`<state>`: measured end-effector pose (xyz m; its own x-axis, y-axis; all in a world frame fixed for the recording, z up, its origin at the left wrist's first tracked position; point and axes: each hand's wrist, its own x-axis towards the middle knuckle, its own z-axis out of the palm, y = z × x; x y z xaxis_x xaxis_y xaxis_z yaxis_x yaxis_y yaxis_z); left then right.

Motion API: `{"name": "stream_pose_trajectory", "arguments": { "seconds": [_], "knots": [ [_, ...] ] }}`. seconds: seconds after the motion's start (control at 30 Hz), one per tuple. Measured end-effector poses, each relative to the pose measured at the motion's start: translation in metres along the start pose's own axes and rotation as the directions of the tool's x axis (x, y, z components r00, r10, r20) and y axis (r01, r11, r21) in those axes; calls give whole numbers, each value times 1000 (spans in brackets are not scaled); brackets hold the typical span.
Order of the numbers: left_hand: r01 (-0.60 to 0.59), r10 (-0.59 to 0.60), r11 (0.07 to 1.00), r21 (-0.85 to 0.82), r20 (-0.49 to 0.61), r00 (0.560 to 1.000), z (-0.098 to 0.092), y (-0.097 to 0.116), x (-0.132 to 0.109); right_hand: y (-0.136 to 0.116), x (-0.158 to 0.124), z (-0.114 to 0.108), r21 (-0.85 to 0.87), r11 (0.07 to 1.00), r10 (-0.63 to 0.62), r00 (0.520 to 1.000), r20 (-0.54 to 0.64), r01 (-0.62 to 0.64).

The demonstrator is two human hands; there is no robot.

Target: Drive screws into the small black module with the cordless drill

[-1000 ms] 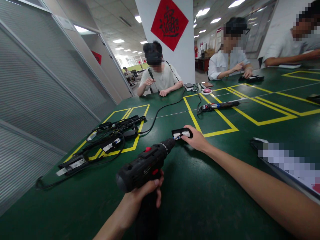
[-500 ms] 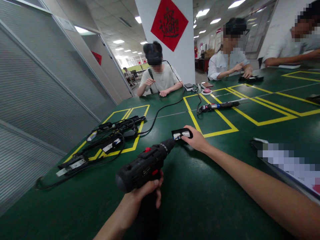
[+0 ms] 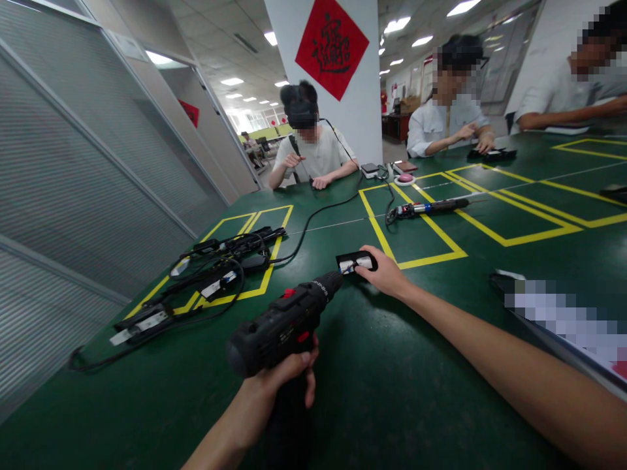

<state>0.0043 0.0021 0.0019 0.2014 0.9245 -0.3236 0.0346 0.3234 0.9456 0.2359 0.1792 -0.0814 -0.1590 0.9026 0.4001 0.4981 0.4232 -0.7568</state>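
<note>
My left hand [image 3: 289,375] is wrapped round the grip of a black cordless drill [image 3: 281,320] with red switches. Its chuck points away from me, up to the right, and the bit's tip meets the near side of a small black case [image 3: 341,262] with white parts inside. That case is held on its right end by my right hand [image 3: 382,271], thumb in front and fingers behind. What the bit touches inside the case is too small to make out.
Several black devices with cables [image 3: 220,271] lie in a yellow-taped area [image 3: 267,281] on the left. Beyond my right hand lies a corded soldering iron [image 3: 431,207]. A pixelated sheet or binder [image 3: 563,323] is at the right. Several people sit across the green table [image 3: 392,391].
</note>
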Motion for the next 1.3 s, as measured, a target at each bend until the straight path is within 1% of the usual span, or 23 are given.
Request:
{"name": "stream_pose_trajectory", "arguments": {
  "seconds": [0.2, 0.37, 0.57, 1.0, 1.13, 1.3],
  "knots": [
    [7, -7, 1000, 16, -11, 1000, 0, 0, 0, -1, 0, -1, 4, 1000, 1, 1000, 3, -1],
    [-2, 2, 999, 34, 7, 1000, -2, -1, 0, 1, 0, 0, 3, 1000, 1, 1000, 1, -1],
    [10, -10, 1000, 7, -5, 1000, -3, -3, 1, -1, 0, 0, 1, 1000, -7, 1000, -8, 7],
    [-10, 10, 1000, -21, -3, 1000, 3, 2, -1, -1, -1, -2, 4, 1000, -12, 1000, 8, 12],
    [1, -1, 1000, -25, -19, 1000, 4, 3, -1, -2, -1, -2, -4, 1000, -19, 1000, 7, 19],
    [-4, 4, 1000, -24, -15, 1000, 4, 3, -1, -1, -1, -2, 3, 1000, -4, 1000, 6, 4]
  ]
}}
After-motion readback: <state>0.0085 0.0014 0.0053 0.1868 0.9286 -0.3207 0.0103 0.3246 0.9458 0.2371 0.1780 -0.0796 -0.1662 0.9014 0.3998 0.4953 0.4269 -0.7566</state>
